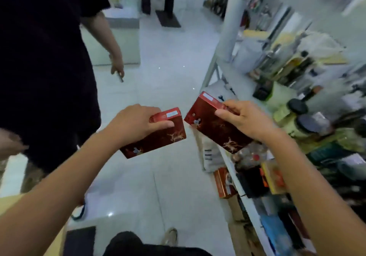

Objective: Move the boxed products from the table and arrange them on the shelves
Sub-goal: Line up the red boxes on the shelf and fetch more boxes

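Observation:
I hold two flat dark-red boxes with pale horse pictures over the white tiled floor. My left hand (136, 120) grips the left red box (158, 139) at its upper edge, thumb across the front. My right hand (240, 117) grips the right red box (213, 125) near its top corner; this box is tilted and hangs just in front of the white shelf unit (233, 164) on the right. The two boxes are a small gap apart. The shelves carry jars, bottles and boxes, blurred.
Another person in a black shirt (45, 67) stands close on the left, one hand (117, 67) holding a small thing. A tan table corner (11, 202) shows at the lower left. A black stand (168, 8) is far down the aisle. Open floor lies ahead.

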